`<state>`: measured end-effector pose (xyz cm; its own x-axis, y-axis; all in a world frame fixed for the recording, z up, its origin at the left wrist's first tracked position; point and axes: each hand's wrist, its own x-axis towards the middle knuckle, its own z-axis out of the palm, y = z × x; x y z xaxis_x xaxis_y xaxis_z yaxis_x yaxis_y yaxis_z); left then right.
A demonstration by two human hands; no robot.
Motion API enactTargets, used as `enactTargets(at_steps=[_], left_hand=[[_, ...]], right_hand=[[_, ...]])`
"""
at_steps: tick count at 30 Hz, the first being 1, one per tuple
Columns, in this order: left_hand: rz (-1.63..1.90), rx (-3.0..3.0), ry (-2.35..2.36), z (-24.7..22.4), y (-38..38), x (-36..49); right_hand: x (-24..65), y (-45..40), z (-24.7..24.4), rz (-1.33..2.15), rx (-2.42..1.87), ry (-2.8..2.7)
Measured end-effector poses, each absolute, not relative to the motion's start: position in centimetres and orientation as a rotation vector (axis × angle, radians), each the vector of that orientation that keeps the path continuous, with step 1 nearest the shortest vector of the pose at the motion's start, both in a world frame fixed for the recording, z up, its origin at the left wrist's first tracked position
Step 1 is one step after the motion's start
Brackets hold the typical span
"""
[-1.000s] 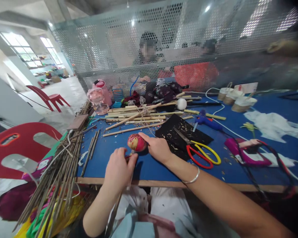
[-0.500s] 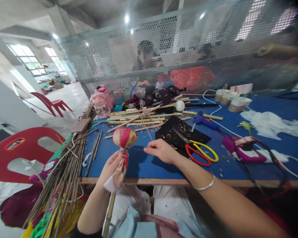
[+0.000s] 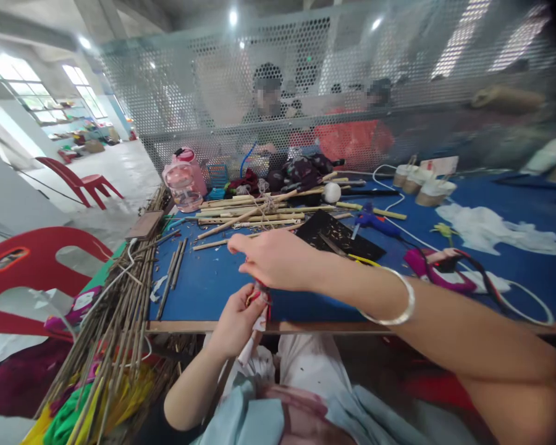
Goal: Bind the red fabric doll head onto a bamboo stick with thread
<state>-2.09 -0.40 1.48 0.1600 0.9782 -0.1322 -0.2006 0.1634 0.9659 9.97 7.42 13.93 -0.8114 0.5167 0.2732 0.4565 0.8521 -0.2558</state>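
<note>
My left hand (image 3: 236,321) is closed around the gathered red cloth (image 3: 267,304) below the head of a cloth-covered ball on a stick. My right hand (image 3: 280,259) reaches across just above, bent over the ball and hiding it. Its fingers are curled, with the index finger pointing left; the thread it pinched half a second ago is too fine or hidden to see. A white strip (image 3: 246,351) hangs under my left hand. To the right, my right forearm partly covers the scissors (image 3: 364,260), which lie by a black cloth (image 3: 352,238).
Peeled sticks (image 3: 241,216) lie across the middle of the blue table (image 3: 199,278). Long twigs (image 3: 115,315) lean at the left edge beside a red chair (image 3: 37,266). A glue gun (image 3: 375,222), paper cups (image 3: 433,191) and a pink bottle (image 3: 185,185) stand farther back, before a perforated screen (image 3: 189,80).
My right hand has swung left and over the cloth-covered ball, from beside it. My left hand has moved right with the stick. The view has shifted slightly.
</note>
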Motion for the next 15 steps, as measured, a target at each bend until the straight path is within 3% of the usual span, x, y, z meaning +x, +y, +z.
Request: enactTargets(at_steps=[4, 7, 11, 15], left_hand=[[1.21, 0.931, 1.12, 1.4, 0.0, -4.1], [1.212, 0.73, 0.991, 1.5, -0.4, -4.9], [0.926, 0.545, 0.662, 1.7, -1.7, -4.5], [0.608, 0.356, 0.31, 0.9, -2.8, -4.0]], right_hand=[[13.1, 5.2, 11.2, 0.401, -0.92, -2.375], [14.5, 6.2, 7.3, 0.862, -1.059, -2.027], [14.7, 7.4, 4.2, 1.513, -0.83, -1.593], [14.6, 7.3, 4.4, 1.811, -0.6, -1.539]])
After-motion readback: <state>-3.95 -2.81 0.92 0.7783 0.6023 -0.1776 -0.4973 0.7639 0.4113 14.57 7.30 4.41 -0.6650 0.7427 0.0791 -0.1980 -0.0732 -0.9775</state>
